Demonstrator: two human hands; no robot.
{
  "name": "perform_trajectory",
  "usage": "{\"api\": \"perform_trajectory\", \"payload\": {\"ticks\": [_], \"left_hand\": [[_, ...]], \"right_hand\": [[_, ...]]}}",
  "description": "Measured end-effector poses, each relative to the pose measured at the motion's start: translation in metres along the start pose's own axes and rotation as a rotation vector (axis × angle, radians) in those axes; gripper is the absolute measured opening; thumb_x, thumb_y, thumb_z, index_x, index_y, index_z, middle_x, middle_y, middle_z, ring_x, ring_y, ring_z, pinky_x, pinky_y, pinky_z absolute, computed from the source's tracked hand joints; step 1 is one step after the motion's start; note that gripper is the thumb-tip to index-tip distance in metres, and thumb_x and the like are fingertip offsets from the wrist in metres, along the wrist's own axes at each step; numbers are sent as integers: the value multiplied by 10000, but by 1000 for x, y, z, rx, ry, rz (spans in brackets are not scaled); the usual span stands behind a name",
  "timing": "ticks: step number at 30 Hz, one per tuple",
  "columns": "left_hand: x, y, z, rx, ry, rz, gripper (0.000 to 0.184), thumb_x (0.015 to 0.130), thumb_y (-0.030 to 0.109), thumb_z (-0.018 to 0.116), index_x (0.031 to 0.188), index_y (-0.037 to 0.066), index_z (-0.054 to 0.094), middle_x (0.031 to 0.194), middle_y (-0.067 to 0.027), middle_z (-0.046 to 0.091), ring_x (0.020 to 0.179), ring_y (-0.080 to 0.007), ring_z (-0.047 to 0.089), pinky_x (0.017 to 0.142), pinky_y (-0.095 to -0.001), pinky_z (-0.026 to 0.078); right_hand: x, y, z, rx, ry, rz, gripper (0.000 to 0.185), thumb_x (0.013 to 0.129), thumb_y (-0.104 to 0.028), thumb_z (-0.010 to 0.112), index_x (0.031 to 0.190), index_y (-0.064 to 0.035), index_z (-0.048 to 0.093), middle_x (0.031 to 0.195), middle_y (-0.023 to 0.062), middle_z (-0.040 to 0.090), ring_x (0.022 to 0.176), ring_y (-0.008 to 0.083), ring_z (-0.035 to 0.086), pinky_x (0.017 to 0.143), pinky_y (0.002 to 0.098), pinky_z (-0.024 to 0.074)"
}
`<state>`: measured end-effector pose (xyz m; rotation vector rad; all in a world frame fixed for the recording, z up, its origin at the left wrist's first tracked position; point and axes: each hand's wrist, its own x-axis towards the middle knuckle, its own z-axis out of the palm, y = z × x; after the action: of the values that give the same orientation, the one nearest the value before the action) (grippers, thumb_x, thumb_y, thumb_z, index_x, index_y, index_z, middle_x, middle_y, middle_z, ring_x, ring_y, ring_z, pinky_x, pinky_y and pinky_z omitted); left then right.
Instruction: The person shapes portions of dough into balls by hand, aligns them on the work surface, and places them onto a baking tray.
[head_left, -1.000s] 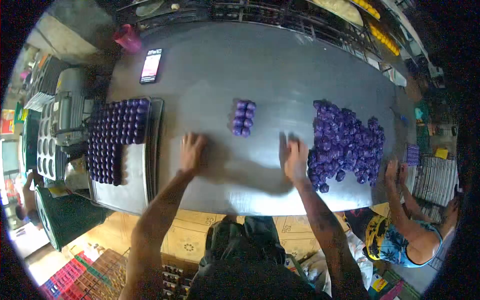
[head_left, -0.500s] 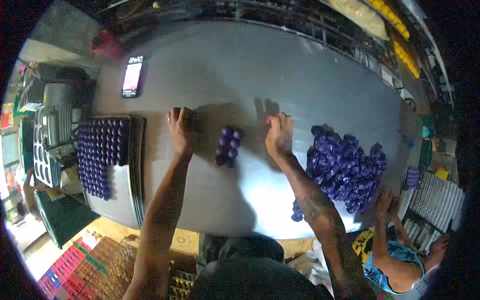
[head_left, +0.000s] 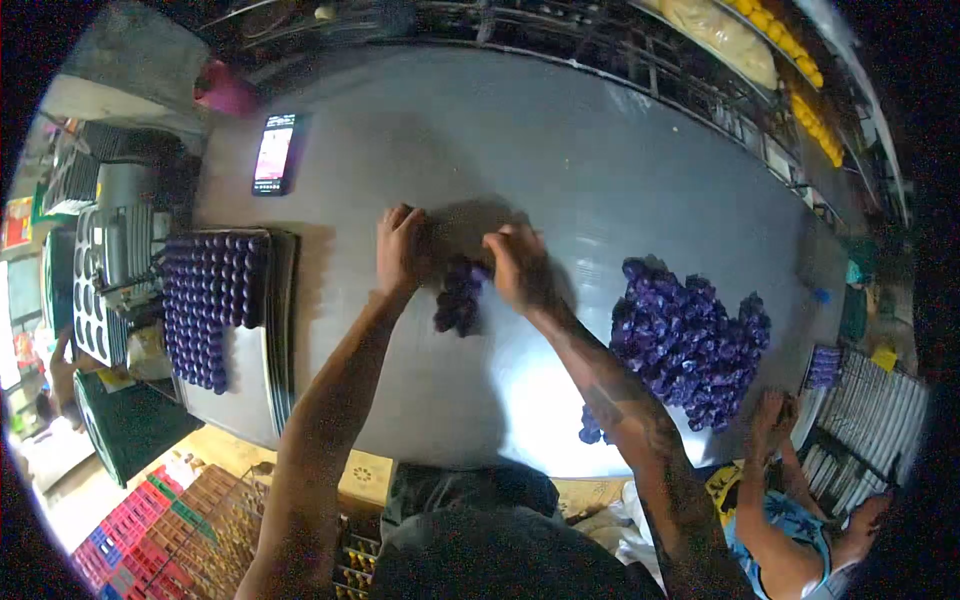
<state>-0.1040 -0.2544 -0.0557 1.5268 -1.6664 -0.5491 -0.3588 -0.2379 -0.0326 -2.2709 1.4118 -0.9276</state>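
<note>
A small cluster of purple, dough-like lumps (head_left: pixel 458 300) lies on the grey tabletop between my hands. My left hand (head_left: pixel 402 248) is curled just up and left of it, fingers bent down to the table. On the other side, my right hand (head_left: pixel 518 268) is curled too, its thumb side close against the cluster's upper right edge. What lies under either palm is hidden. Right of my right forearm spreads a large heap of rough purple pieces (head_left: pixel 690 340). To the left, rows of round purple balls (head_left: pixel 205 290) sit on a tray (head_left: pixel 250 365), whose near right part is bare.
A lit phone (head_left: pixel 273 155) lies at the table's far left, near a pink object (head_left: pixel 222 88). Stacked trays and moulded pans (head_left: pixel 90 290) stand at left. Another person's hands (head_left: pixel 772 420) are at the table's right edge, by a stack of trays (head_left: pixel 870 410). Crates (head_left: pixel 150 530) sit below left.
Both hands have moved inward, the left to the right and the right to the left, closing on the purple cluster. The cluster's upper right is now partly beside my right hand.
</note>
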Motion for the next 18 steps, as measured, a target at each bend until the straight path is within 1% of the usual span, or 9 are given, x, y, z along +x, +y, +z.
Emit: {"api": "perform_trajectory", "payload": {"ticks": [2,4,5,8,11,12,14,15,18], "left_hand": [[-2,26,-39,68,-27,-61,358,813,51,667,1170,47,682,1158,-151,634,1182,-393,540,1038,-490,430],[-9,30,-56,95,-42,-88,362,804,40,673,1166,46,686,1153,-145,645,1186,-389,542,1043,-484,426],[-13,29,-57,84,-103,-109,353,811,29,678,1164,48,691,1162,-143,653,1178,-380,561,1020,-466,450],[-49,29,-60,45,-275,-149,336,825,8,687,1158,52,701,1182,-138,670,1161,-363,598,973,-429,497],[-74,29,-77,-287,-420,-214,325,910,22,725,1232,53,703,1245,-148,661,1121,-252,662,897,-332,569],[-97,26,-85,-302,-448,-212,325,910,22,725,1232,53,703,1245,-148,661,1121,-252,662,897,-332,569],[-143,20,-97,-262,-270,-52,343,895,31,744,1234,60,702,1174,-146,703,1028,-224,708,877,-322,590],[-155,25,-100,-284,-289,-42,343,895,31,744,1234,60,702,1174,-146,703,1028,-224,708,877,-322,590],[-186,45,-109,-422,-396,-210,318,896,31,742,1211,54,706,1146,-144,719,1032,-232,719,923,-347,587]], "right_hand": [[-12,-17,-17,-34,65,-20,203,891,19,661,1086,-30,633,1003,156,622,996,377,622,859,445,503],[-27,-22,-44,152,311,328,343,893,9,702,1227,-40,638,1048,132,632,993,310,646,851,413,534],[-28,-25,-45,141,319,326,343,893,9,702,1227,-40,638,1048,132,632,993,310,646,851,413,534],[-55,-46,-43,138,-42,382,362,896,-17,738,1250,-37,663,1110,119,629,932,237,661,797,366,558],[-61,-95,-50,205,-35,476,339,895,-26,746,1229,-36,687,1108,119,626,893,235,668,779,338,562],[-74,-115,-52,241,-42,536,328,894,-31,750,1218,-35,699,1107,119,624,874,233,672,770,323,564],[-119,-154,-36,260,-55,623,284,901,-31,740,1183,-26,711,1078,128,634,848,243,677,765,325,566],[-132,-168,-28,304,-79,671,241,908,-30,731,1149,-16,724,1049,137,643,823,254,682,760,326,567],[-144,-195,-11,205,-61,625,258,908,-31,713,1166,-17,715,1033,161,656,842,294,690,767,350,570]]}}
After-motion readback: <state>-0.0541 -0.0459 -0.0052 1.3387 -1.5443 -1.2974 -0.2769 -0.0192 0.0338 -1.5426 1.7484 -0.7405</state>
